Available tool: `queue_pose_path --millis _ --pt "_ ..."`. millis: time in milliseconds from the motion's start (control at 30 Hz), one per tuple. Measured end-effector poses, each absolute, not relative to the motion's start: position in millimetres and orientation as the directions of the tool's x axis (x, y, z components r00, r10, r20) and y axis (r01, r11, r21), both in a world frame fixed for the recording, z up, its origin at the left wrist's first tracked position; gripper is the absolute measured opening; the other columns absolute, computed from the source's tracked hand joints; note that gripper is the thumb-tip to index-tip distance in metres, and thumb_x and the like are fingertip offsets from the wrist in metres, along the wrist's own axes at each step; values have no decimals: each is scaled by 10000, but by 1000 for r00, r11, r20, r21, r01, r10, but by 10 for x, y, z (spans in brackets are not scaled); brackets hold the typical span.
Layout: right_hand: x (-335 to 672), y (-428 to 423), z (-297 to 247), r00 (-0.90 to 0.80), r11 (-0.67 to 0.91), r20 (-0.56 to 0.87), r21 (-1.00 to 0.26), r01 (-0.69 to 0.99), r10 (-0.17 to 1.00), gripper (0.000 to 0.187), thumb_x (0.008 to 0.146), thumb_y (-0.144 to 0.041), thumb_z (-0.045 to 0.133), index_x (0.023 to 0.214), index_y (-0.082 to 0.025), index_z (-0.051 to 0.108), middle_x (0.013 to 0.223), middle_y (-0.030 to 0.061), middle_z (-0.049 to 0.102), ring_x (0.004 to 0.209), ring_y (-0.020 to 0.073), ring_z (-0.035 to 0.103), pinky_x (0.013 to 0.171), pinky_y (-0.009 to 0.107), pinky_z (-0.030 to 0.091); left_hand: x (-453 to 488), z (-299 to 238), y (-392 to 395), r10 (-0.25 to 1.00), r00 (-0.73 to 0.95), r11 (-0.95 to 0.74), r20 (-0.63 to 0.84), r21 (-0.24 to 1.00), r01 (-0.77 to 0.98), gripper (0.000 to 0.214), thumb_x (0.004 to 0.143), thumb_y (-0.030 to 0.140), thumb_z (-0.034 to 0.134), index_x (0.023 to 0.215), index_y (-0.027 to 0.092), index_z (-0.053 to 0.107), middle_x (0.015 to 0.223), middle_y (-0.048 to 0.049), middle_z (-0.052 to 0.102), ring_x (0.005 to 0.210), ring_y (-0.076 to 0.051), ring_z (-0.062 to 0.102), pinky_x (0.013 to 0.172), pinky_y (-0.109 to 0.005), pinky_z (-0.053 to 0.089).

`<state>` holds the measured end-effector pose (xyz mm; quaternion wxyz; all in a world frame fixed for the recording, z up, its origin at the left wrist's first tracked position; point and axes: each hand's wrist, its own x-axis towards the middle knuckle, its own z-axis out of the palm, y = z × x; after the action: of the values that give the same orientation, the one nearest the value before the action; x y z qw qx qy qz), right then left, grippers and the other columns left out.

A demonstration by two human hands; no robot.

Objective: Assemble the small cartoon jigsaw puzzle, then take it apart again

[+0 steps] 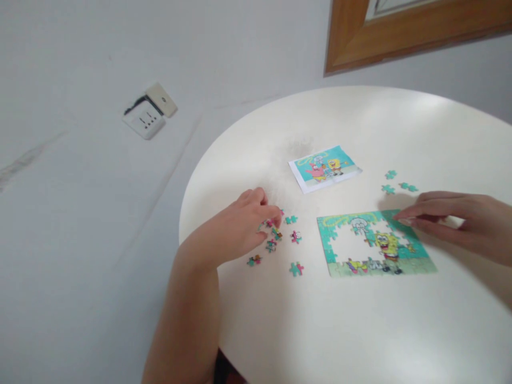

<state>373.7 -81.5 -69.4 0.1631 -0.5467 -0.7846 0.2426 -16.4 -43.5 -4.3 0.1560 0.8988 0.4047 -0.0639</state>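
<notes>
Roughly, far left: white plastic wall socket plate (146, 121) with a beige cover hanging off it, on the grey wall, well apart from the round cream-white desk (360, 330). Left hand (244, 226) comes in from the lower left with a bare forearm, palm down, over the near-left part of the desk. Its grip is curled, fingertips bunched down into a scatter of small pink-and-teal loose jigsaw pieces (272, 242). Can't tell if it actually has one pinched, since the fingers hide the contact. More pieces of that scatter lie just right of and below the fingertips, flat and apart from each other. Further back, mid-desk: a small rectangular printed cartoon reference card (325, 168) with a white border, lying flat and touched by nothing. Right of the scatter: the rectangular part-built cartoon jigsaw (374, 242), with its teal border mostly closed and a bare gap in the left-centre. Right hand (452, 218) comes in from the right edge with its grip open, fingers stretched out flat and together, tips resting on the jigsaw's top-right corner, nothing clamped. Just behind that hand sit three teal spare pieces (387, 189). Top right, a brown wooden frame (400, 37) on the wall.
</notes>
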Motion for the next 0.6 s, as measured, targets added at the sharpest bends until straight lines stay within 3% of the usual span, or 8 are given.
queue_pose_path --millis 300,600 --pt "3739 -823 -679 -357 301 9 -557 774 934 333 843 -557 537 885 -294 737 868 47 717 706 195 659 566 292 533 -123 -31 -435 691 633 -584 -350 247 773 227 766 175 604 975 244 657 994 -34 493 1000 -210 512 906 -334 409" --pt "3708 -824 -647 -341 286 5 -557 780 940 370 842 -582 521 873 -282 737 881 50 722 707 199 660 563 299 525 -140 -32 -478 701 592 -582 -397 160 797 101 794 257 594 855 189 636 933 -44 538 903 -213 525 839 -348 410"
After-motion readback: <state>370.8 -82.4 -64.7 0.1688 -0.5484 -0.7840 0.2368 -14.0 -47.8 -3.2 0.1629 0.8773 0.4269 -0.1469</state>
